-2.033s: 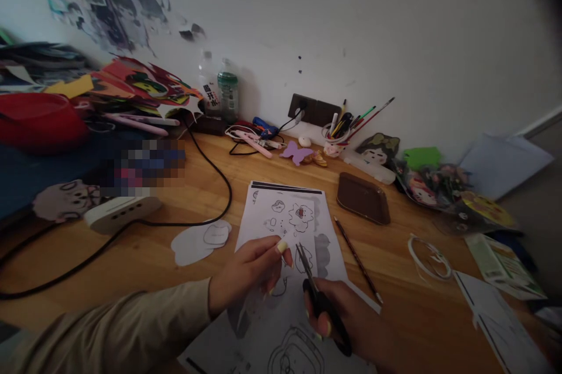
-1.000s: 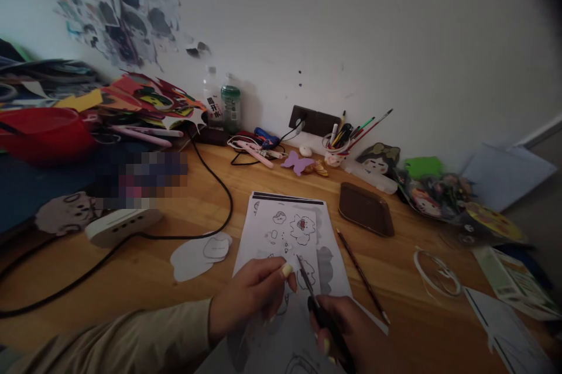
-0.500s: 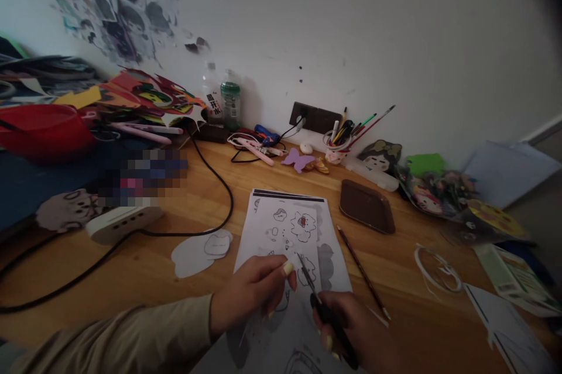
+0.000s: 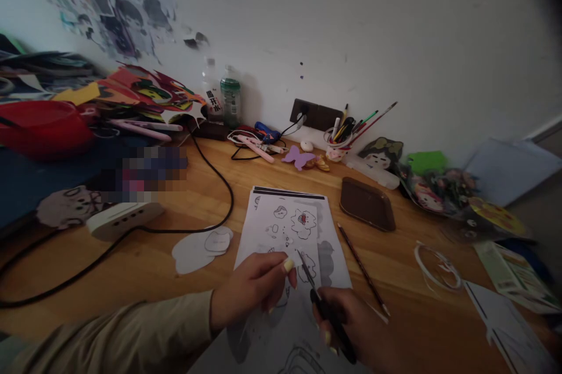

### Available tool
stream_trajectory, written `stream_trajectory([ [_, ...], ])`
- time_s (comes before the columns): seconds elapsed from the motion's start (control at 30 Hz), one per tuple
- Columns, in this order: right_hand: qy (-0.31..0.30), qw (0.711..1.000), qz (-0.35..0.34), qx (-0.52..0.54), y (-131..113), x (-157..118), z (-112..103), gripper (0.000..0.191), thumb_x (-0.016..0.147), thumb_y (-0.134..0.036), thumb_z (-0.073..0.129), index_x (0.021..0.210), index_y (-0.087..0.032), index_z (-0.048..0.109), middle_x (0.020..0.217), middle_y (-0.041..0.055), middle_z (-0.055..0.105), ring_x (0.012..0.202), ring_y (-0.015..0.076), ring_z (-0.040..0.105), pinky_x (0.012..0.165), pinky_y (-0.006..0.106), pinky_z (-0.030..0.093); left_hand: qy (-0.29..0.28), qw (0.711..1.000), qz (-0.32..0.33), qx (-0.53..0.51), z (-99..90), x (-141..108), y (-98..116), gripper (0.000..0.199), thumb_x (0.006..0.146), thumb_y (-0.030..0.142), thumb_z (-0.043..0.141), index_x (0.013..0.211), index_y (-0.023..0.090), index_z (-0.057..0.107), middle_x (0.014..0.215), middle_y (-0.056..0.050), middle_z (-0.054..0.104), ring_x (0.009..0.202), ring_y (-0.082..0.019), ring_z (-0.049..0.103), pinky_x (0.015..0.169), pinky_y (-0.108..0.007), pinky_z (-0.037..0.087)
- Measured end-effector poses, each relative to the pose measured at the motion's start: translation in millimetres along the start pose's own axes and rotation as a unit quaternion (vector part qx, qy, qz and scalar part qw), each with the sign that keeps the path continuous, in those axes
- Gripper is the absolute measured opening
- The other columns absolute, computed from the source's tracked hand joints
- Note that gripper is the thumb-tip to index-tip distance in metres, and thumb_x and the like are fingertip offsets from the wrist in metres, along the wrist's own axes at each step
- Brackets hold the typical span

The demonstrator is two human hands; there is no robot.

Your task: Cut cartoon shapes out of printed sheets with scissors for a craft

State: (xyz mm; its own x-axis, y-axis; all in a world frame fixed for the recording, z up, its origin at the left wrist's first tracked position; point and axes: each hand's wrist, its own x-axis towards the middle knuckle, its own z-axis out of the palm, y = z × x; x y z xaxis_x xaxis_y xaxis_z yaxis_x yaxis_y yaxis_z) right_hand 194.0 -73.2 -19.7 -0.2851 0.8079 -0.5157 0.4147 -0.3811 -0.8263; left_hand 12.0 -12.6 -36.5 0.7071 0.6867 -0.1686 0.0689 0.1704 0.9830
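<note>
Grasps metal scissors with black handles (image 4: 331, 324) in the right hand (image 4: 351, 312), fingers wrapped about the handles, blades slanting up and leftward out of the grip. Holds the blade tips just beside the left hand (image 4: 257, 286), near thumb and forefinger, above a stack of white paper sheets printed with black line-drawn cartoon figures (image 4: 250, 239). Curls the left hand with thumb drawn close to forefinger; cannot tell what, if anything, is pinched there, too small and dim a spot. Has the sheets spread beneath both hands, on a brown wooden desk (image 4: 197, 187). Shows to the right of the sheets a slim dark red pencil (image 4: 362, 268), apart from the right hand, and beyond it a dark brown tray with rounded corners (image 4: 366, 203). Shows to the left a rounded white paper cut-out (image 4: 191, 254), near the left hand but apart from it, with a thin black cable (image 4: 184, 232) looping behind.
</note>
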Motion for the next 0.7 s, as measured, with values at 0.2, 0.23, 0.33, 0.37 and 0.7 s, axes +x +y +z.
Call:
stream_trajectory([
  [0.2,0.001,1.000,0.000,0.021,6.4,2.1,-1.4,0.010,0.062,-0.016,0.046,0.054,-0.017,0.040,0.047,-0.0051,0.040,0.041,0.0047,0.032,0.039,0.018,0.022,-0.005,1.000,-0.002,-0.002,0.2,-1.2,-1.3,0.038,0.083,0.048,0.036,0.073,0.014,0.051,0.040,0.007,0.037,0.036,-0.007,0.032,0.039,-0.018,0.024],
  [0.23,0.002,1.000,0.000,0.023,8.2,2.3,-1.5,0.010,0.062,-0.016,0.045,0.054,-0.017,0.040,0.046,-0.0051,0.040,0.040,0.0046,0.033,0.038,0.018,0.021,-0.005,1.000,-0.001,-0.001,0.2,-1.4,-1.4,0.039,0.083,0.048,0.036,0.073,0.014,0.051,0.040,0.007,0.037,0.036,-0.007,0.032,0.040,-0.018,0.024],
  [0.33,0.005,1.000,-0.007,0.026,10.7,1.9,-1.8,0.011,0.064,-0.014,0.044,0.054,-0.017,0.041,0.047,-0.0050,0.041,0.041,0.0043,0.033,0.039,0.018,0.021,-0.001,1.000,-0.001,0.001,0.3,-1.9,-0.3,0.040,0.082,0.050,0.036,0.073,0.015,0.051,0.040,0.007,0.037,0.037,-0.007,0.032,0.040,-0.019,0.025],
  [0.37,0.004,1.000,-0.009,0.028,10.6,1.5,-2.0,0.011,0.064,-0.014,0.044,0.054,-0.017,0.042,0.046,-0.0052,0.040,0.041,0.0042,0.032,0.039,0.018,0.021,0.000,1.000,-0.002,0.002,0.4,-1.9,0.2,0.040,0.082,0.050,0.036,0.072,0.015,0.052,0.040,0.007,0.037,0.037,-0.007,0.032,0.041,-0.019,0.025],
  [0.7,0.010,1.000,0.008,0.023,10.0,2.9,-3.9,0.009,0.063,-0.018,0.046,0.054,-0.016,0.047,0.046,-0.0044,0.041,0.040,0.0051,0.034,0.039,0.018,0.021,-0.001,1.000,-0.009,0.000,0.4,-2.3,-0.3,0.039,0.083,0.049,0.037,0.073,0.014,0.052,0.040,0.007,0.038,0.037,-0.007,0.032,0.041,-0.019,0.024],
])
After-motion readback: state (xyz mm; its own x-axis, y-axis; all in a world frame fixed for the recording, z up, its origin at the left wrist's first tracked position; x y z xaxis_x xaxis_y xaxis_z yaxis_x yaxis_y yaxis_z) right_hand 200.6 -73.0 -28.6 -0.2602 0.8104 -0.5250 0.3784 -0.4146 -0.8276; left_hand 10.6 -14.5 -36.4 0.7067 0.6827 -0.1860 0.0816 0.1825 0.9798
